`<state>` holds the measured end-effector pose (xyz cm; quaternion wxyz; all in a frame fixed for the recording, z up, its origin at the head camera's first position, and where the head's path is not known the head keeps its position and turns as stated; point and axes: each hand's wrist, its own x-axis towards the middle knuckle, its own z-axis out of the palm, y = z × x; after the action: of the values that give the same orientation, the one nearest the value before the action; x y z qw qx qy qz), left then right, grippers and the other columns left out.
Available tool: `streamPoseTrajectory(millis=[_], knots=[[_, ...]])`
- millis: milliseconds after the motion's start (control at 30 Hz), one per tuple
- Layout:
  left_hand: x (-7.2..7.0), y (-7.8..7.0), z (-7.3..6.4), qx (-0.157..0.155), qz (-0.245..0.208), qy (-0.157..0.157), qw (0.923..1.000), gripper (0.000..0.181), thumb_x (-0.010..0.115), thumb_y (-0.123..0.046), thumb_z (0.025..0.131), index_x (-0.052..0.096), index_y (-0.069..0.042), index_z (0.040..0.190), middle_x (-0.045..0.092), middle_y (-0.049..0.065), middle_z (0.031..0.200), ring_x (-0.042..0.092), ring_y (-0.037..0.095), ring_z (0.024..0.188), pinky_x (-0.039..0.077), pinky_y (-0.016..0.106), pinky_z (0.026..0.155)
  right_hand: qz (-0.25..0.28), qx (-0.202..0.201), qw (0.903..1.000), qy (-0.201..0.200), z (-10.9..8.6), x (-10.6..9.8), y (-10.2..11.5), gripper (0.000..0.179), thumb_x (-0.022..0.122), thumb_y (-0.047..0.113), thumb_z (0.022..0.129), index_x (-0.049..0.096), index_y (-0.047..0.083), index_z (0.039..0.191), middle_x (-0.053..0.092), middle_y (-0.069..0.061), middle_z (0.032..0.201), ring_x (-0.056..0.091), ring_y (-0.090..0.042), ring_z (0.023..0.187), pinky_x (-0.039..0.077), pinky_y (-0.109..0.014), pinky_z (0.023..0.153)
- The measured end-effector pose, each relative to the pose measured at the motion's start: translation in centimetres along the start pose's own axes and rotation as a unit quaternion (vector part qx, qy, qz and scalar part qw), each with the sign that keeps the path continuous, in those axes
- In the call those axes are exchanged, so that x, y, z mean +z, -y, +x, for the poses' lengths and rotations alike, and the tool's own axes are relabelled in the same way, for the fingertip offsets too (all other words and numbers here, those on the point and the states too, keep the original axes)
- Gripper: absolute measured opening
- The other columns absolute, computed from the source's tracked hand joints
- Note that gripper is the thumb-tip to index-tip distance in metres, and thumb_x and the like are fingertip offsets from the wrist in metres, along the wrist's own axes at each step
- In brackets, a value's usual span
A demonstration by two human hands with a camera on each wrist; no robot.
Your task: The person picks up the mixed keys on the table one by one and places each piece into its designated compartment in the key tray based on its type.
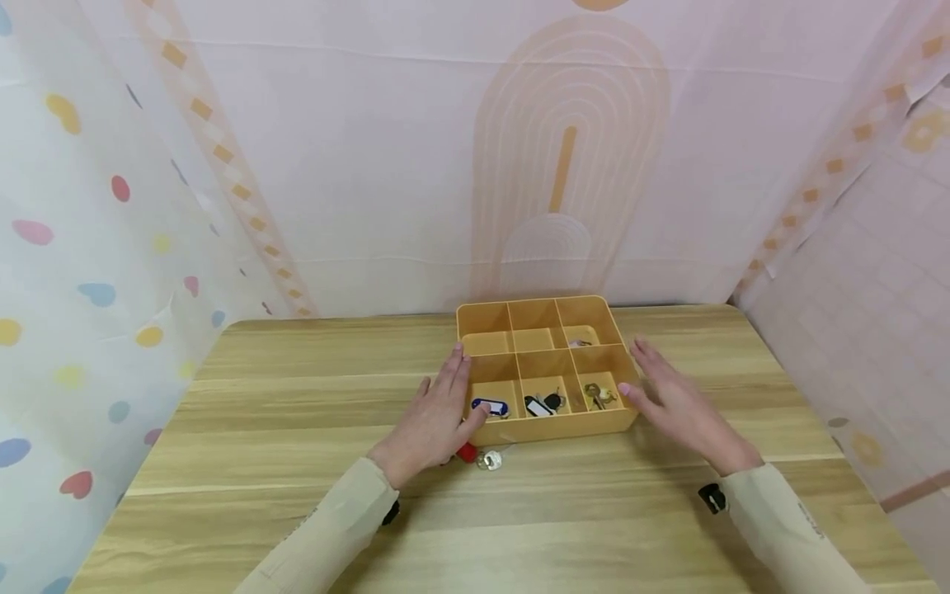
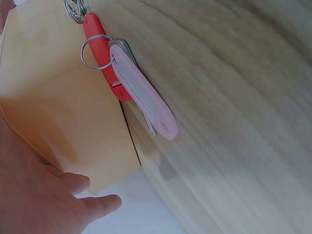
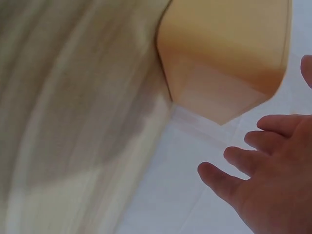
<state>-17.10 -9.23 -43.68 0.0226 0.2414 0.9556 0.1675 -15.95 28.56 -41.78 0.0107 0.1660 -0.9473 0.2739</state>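
A yellow-orange organizer box with several compartments stands near the table's back edge. My left hand lies along its left side, fingers extended and thumb over the front left corner. At the right side is my right hand, fingers spread; in the right wrist view they look apart from the box. The front compartments hold a blue key tag, a black-headed key with a dark-edged tag, and brass-coloured keys. Beside the box, partly behind my left hand, lie a red key tag and a pink key tag.
Silvery keys lie on the wooden table before the box's front wall. A small pinkish item sits in the back right compartment. Patterned cloth hangs behind the table and at both sides.
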Motion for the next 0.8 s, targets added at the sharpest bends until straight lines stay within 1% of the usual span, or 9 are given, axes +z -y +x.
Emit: streamPoseTrajectory(millis=[133,200,367,467,533,633,800], knots=[[-0.1,0.1,0.1,0.001,-0.007,0.003,1.0,0.084,0.032,-0.056,0.109,0.008,0.003,0.163,-0.011,0.014,0.172,0.004,0.029,0.159,0.021,0.063,0.121,-0.007,0.0,0.9999,0.014,-0.1,0.4,-0.1,0.076,0.05,0.044,0.109,0.02,0.0,0.163,0.012,-0.018,0.171,0.018,-0.047,0.153,0.021,-0.067,0.119],[-0.2,0.2,0.2,0.005,-0.021,0.003,0.9998,0.085,0.032,-0.057,0.109,0.008,0.004,0.163,-0.01,0.015,0.172,0.004,0.029,0.159,0.021,0.064,0.121,-0.006,0.002,0.9998,0.018,-0.1,0.5,-0.2,0.076,0.049,0.045,0.109,0.019,0.001,0.164,0.012,-0.017,0.171,0.019,-0.048,0.153,0.022,-0.067,0.119],[-0.7,0.8,0.2,0.021,-0.079,-0.01,0.9966,0.084,0.035,-0.056,0.109,0.008,0.001,0.164,-0.007,0.015,0.172,0.003,0.031,0.159,0.017,0.065,0.121,-0.002,0.004,0.9997,0.022,0.0,0.4,-0.3,0.076,0.047,0.047,0.109,0.019,0.004,0.165,0.012,-0.016,0.172,0.021,-0.048,0.152,0.022,-0.068,0.118],[-1.1,1.5,-0.2,0.035,-0.11,-0.02,0.9931,0.08,0.038,-0.051,0.11,0.006,-0.003,0.165,-0.004,0.013,0.173,0.005,0.03,0.159,0.016,0.061,0.123,-0.002,0.005,0.9997,0.025,0.0,0.4,-0.4,0.077,0.047,0.048,0.109,0.018,0.004,0.165,0.012,-0.017,0.171,0.021,-0.049,0.152,0.022,-0.068,0.118],[-1.4,2.0,-0.5,0.044,-0.128,-0.028,0.9904,0.077,0.041,-0.046,0.111,0.007,-0.005,0.166,0.0,0.011,0.174,0.007,0.03,0.159,0.016,0.058,0.124,-0.001,0.005,0.9997,0.025,-0.1,0.4,-0.4,0.077,0.047,0.048,0.109,0.017,0.003,0.165,0.013,-0.018,0.171,0.022,-0.049,0.152,0.022,-0.069,0.118],[-1.8,2.8,-1.1,0.056,-0.151,-0.041,0.9861,0.073,0.045,-0.042,0.11,0.013,-0.007,0.166,0.01,0.009,0.173,0.014,0.031,0.158,0.018,0.055,0.125,0.001,0.008,0.9996,0.025,-0.2,0.4,-0.5,0.077,0.047,0.048,0.109,0.017,0.004,0.165,0.013,-0.019,0.171,0.022,-0.051,0.151,0.022,-0.069,0.117],[-2.3,3.7,-2.2,0.063,-0.175,-0.053,0.9812,0.069,0.051,-0.042,0.109,0.026,-0.01,0.165,0.025,0.007,0.17,0.026,0.031,0.155,0.024,0.053,0.123,0.002,0.01,0.9995,0.029,-0.3,0.3,-0.6,0.077,0.046,0.047,0.11,0.016,0.004,0.165,0.013,-0.02,0.17,0.022,-0.051,0.151,0.022,-0.07,0.117]])
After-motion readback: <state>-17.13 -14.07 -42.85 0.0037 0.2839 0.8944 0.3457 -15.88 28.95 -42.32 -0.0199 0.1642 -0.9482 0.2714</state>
